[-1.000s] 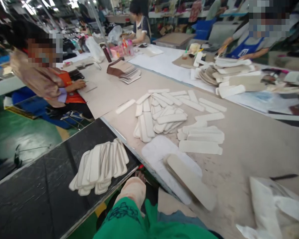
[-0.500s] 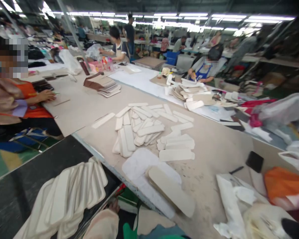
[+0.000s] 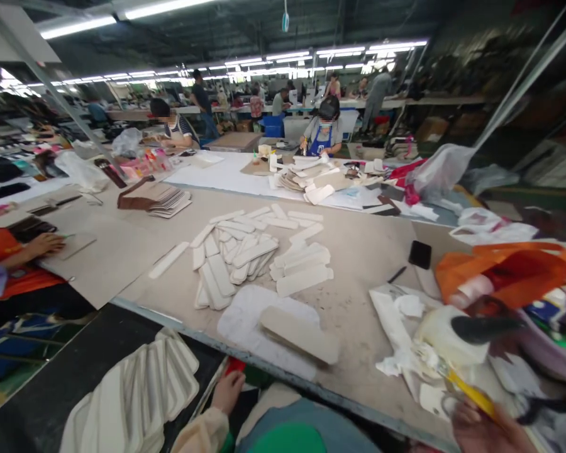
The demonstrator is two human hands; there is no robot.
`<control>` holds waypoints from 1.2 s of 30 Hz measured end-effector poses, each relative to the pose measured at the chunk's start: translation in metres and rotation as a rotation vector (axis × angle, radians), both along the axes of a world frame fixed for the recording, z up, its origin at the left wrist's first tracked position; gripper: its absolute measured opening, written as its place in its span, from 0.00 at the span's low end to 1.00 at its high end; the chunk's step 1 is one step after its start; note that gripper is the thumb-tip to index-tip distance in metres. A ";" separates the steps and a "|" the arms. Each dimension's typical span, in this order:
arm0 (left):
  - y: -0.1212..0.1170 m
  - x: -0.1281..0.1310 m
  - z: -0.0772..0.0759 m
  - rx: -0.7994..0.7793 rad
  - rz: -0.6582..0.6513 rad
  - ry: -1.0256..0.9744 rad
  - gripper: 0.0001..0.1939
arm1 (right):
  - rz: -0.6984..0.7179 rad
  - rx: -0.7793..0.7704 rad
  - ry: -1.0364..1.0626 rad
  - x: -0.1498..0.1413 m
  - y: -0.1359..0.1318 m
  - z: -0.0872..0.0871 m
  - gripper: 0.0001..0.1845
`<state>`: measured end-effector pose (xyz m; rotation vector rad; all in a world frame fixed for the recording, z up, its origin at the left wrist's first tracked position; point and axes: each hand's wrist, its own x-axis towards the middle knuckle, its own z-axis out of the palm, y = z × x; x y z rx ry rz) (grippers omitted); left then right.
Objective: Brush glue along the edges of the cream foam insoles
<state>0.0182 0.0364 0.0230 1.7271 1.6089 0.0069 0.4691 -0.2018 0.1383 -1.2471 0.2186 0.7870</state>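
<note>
My left hand (image 3: 227,391) is low in front of the table edge, beside the black side bench, its fingers curled close to a red thing (image 3: 236,365); what they hold, if anything, I cannot make out. At the lower right, my right hand (image 3: 483,426) is closed around a yellow-handled brush (image 3: 474,395). The brush's tip points into a whitish, crusted mess beside a cream container (image 3: 446,333). A long beige strip stack (image 3: 302,333) lies on a white sheet (image 3: 245,308). Beyond it are loose pale strips (image 3: 257,251) in a heap.
More pale strips (image 3: 132,396) lie overlapping on the black bench (image 3: 33,377). An orange bag (image 3: 504,267) and a black phone-like slab (image 3: 419,254) sit at the right. A co-worker's hand (image 3: 47,244) works at the left; another person (image 3: 323,132) sits across the table.
The view has swung up and to the right. My right hand has come into view with the yellow-handled brush. My left hand stays low by the table edge.
</note>
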 end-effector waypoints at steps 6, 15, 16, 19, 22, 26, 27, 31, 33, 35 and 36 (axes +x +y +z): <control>0.049 0.022 0.045 0.169 0.104 -0.143 0.24 | -0.047 0.132 0.152 -0.033 0.013 0.010 0.11; 0.115 0.092 0.069 0.254 -0.076 -0.110 0.17 | 0.121 0.242 0.049 -0.080 0.058 -0.003 0.17; 0.119 0.097 0.070 0.249 -0.112 -0.088 0.17 | 0.138 0.247 0.039 -0.087 0.065 -0.003 0.17; 0.128 0.107 0.071 0.213 -0.204 -0.029 0.14 | 0.215 0.241 0.003 -0.107 0.089 -0.002 0.17; 0.133 0.109 0.069 0.168 -0.259 0.010 0.12 | 0.299 0.203 -0.027 -0.125 0.115 -0.002 0.18; 0.139 0.106 0.063 0.110 -0.286 0.018 0.10 | 0.395 0.127 -0.055 -0.143 0.152 -0.006 0.20; 0.140 0.105 0.061 0.097 -0.288 0.014 0.10 | 0.423 0.105 -0.068 -0.148 0.162 -0.008 0.20; 0.144 0.103 0.054 0.049 -0.275 -0.022 0.10 | 0.528 0.021 -0.150 -0.163 0.196 -0.013 0.20; 0.144 0.102 0.049 0.016 -0.253 -0.044 0.09 | 0.569 -0.008 -0.196 -0.169 0.208 -0.015 0.19; 0.143 0.102 0.042 -0.022 -0.220 -0.064 0.08 | 0.615 -0.034 -0.248 -0.174 0.217 -0.018 0.18; 0.142 0.102 0.039 -0.040 -0.201 -0.074 0.07 | 0.639 -0.042 -0.269 -0.176 0.220 -0.019 0.17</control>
